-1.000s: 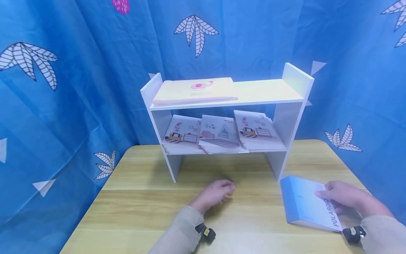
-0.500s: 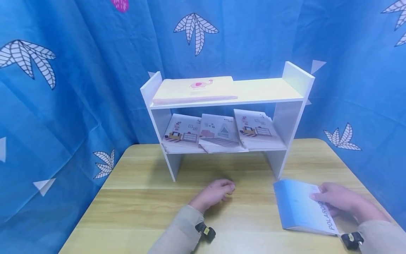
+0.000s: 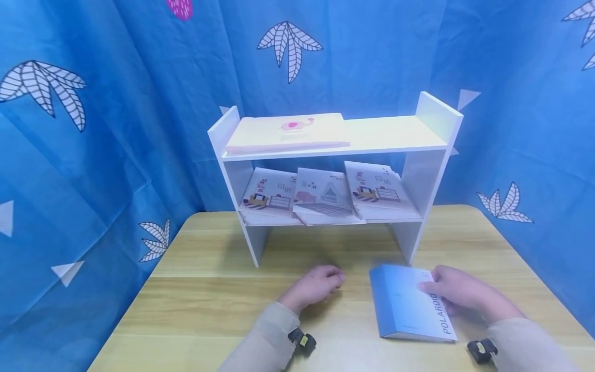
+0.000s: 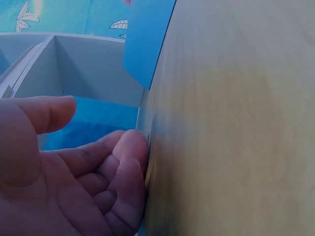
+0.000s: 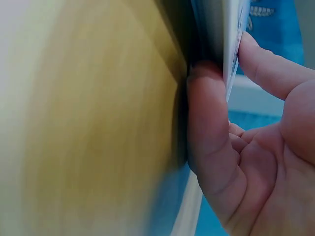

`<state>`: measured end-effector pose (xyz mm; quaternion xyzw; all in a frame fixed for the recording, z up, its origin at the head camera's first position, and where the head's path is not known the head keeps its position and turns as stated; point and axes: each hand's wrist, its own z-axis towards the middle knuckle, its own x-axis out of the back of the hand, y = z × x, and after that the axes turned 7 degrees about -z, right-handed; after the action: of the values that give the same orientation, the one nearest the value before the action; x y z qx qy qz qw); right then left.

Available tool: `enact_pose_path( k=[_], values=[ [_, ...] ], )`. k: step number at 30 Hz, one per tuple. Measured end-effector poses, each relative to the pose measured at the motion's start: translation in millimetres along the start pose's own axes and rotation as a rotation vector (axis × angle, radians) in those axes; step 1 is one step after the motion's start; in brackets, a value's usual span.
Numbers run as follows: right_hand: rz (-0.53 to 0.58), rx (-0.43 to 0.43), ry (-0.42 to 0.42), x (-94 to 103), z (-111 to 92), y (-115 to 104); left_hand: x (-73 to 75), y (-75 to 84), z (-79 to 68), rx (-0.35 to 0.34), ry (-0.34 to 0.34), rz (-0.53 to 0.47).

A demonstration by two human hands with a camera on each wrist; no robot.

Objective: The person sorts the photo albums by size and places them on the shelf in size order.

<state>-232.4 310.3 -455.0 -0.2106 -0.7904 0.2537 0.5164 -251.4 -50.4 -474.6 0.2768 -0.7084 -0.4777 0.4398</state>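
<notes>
My right hand (image 3: 460, 290) pinches the right edge of a thick blue book (image 3: 405, 305) printed POLAROID. The thumb lies on its cover and the fingers go under it, as the right wrist view shows. The book is held low over the tabletop, slightly tilted; I cannot tell whether its spine touches the wood. Loosely curled, my left hand (image 3: 316, 285) rests on the table left of the book and holds nothing. In the left wrist view, a corner of the blue book (image 4: 147, 44) shows beyond the fingers.
A white two-tier shelf (image 3: 432, 181) stands at the back of the wooden table (image 3: 186, 305). Several illustrated booklets (image 3: 321, 194) lean on its lower tier. A pale elephant-print book (image 3: 288, 133) lies on top at the left. A blue curtain (image 3: 149, 103) surrounds the table.
My right hand has moved left with the blue book, bringing it closer to my left hand and in front of the shelf's right leg. The left hand has stayed in place.
</notes>
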Motion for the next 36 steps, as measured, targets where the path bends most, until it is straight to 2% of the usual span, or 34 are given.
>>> enact_pose_path(
  k=[6, 13, 19, 25, 29, 36],
  values=[
    [0.014, 0.039, -0.029, -16.3, 9, -21, 0.0, 1.5, -3.8, 0.01, 0.0, 0.107],
    [0.062, 0.151, -0.076, -34.9, 27, -45, 0.2, 2.5, -7.2, 0.027, 0.023, 0.129],
    [-0.031, 0.129, -0.06, -43.4, 40, -66, 1.4, 7.4, -6.8, 0.072, 0.046, 0.183],
    [-0.073, 0.077, -0.041, -50.3, 43, -81, 2.0, 9.1, -4.7, 0.074, 0.075, 0.257],
    [-0.073, 0.067, -0.028, -53.2, 43, -83, 0.7, 9.2, -5.9, 0.061, 0.075, 0.267],
    [-0.036, 0.083, -0.04, -56.4, 45, -80, -2.6, 9.9, -9.2, 0.062, 0.067, 0.212]
  ],
)
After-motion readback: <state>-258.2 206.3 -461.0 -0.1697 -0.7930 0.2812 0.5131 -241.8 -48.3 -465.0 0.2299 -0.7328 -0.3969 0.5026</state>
